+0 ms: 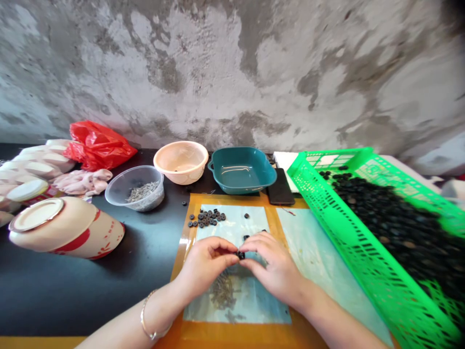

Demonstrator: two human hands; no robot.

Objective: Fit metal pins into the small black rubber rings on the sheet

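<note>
Stained grey concrete wall [232,72] rises behind a black tabletop [65,300] carrying an orange mat [225,199]. At lower centre, the left hand [205,271] and right hand [272,266] press their fingertips together on a small black ring [240,255], just above the mat.

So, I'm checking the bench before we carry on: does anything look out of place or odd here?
The white bowl with red markings lies on its side on the black table, its foot ring showing, unlike the upright peach bowl. One dark ring also sits alone on the table, just off the orange mat.
</note>
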